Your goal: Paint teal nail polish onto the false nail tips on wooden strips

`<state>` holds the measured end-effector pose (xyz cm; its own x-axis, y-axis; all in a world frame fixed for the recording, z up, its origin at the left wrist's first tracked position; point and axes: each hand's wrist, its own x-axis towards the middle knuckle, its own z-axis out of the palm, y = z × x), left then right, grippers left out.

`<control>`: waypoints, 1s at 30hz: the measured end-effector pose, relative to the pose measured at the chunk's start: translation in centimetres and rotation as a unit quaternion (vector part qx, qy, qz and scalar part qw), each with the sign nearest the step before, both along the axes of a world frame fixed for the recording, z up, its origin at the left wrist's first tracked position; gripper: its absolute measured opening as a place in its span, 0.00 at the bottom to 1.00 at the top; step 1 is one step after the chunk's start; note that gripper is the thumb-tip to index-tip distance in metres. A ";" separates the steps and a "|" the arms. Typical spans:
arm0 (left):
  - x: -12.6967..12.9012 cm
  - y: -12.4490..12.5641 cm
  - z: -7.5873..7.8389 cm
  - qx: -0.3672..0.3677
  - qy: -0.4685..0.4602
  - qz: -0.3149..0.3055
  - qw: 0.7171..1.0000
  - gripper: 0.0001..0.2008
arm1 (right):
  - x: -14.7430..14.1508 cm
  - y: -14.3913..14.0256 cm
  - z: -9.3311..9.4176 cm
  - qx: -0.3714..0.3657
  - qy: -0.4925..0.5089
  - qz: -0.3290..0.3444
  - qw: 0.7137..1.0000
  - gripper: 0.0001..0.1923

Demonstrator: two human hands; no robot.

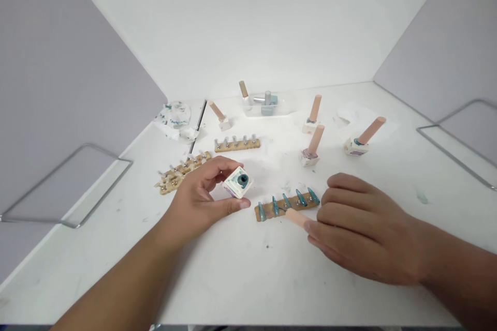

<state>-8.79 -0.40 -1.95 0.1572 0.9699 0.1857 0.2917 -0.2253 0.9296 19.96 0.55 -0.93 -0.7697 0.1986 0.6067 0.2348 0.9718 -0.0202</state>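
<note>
My left hand (207,189) grips a white square nail polish bottle (234,184), its open neck smeared with dark teal and tilted toward me. In my right hand (361,227) is a nail polish brush (296,217) by its peach cap handle. Its dark tip reaches the second teal false nail (275,206) from the left; whether it touches I cannot tell. Several teal nails stand in a row on a wooden stand strip (266,214) between my hands.
Behind lie another strip (237,147) with clear nails and more strips (169,184) at left. Capped bottles (310,158) (356,146) (224,123) stand around. A clear tray (285,106) holds bottles at the back. Stained tissue (176,116) lies back left; wire frames (126,160) stand at both sides.
</note>
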 end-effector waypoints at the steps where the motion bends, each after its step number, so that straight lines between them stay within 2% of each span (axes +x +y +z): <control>1: 0.0 0.0 0.0 0.000 -0.002 0.000 1.000 0.21 | 0.0 0.0 -0.1 0.004 0.009 -0.001 1.000 0.08; 3: 0.0 0.0 0.0 0.001 -0.004 0.000 1.000 0.21 | 0.0 0.0 -0.1 0.012 0.032 -0.003 0.999 0.07; 8: 0.1 0.1 0.0 -0.007 -0.001 0.003 1.000 0.21 | -0.1 -0.1 0.3 -0.006 -0.014 0.017 1.000 0.08; 11: 0.1 0.1 0.0 -0.008 -0.003 0.006 1.000 0.21 | 0.0 -0.2 0.4 -0.001 0.024 0.013 1.000 0.06; 15: 0.1 0.1 -0.2 -0.002 -0.003 0.006 1.000 0.22 | 0.2 -0.5 0.1 -0.003 -0.018 0.025 1.000 0.07; 19: 0.1 0.1 -0.1 0.001 -0.012 0.013 1.000 0.21 | 0.2 -0.6 0.0 0.014 0.032 0.015 0.999 0.07; 23: 0.1 0.1 0.1 0.000 -0.013 0.009 1.000 0.21 | 0.1 -0.7 0.1 -0.012 -0.031 0.026 0.999 0.09; 27: 0.2 0.0 0.0 -0.001 -0.015 0.007 1.000 0.21 | 0.0 -0.8 0.1 0.005 0.031 0.012 0.999 0.09; 30: 0.2 0.0 0.0 -0.001 -0.008 0.009 1.000 0.21 | -0.3 -0.7 0.2 0.017 -0.025 0.003 1.000 0.11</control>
<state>-8.61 -0.36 -1.97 0.1365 0.9729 0.1865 0.2803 -0.2185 0.9347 19.64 -0.16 -0.69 -0.8011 0.1727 0.5731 0.2282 0.9733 0.0256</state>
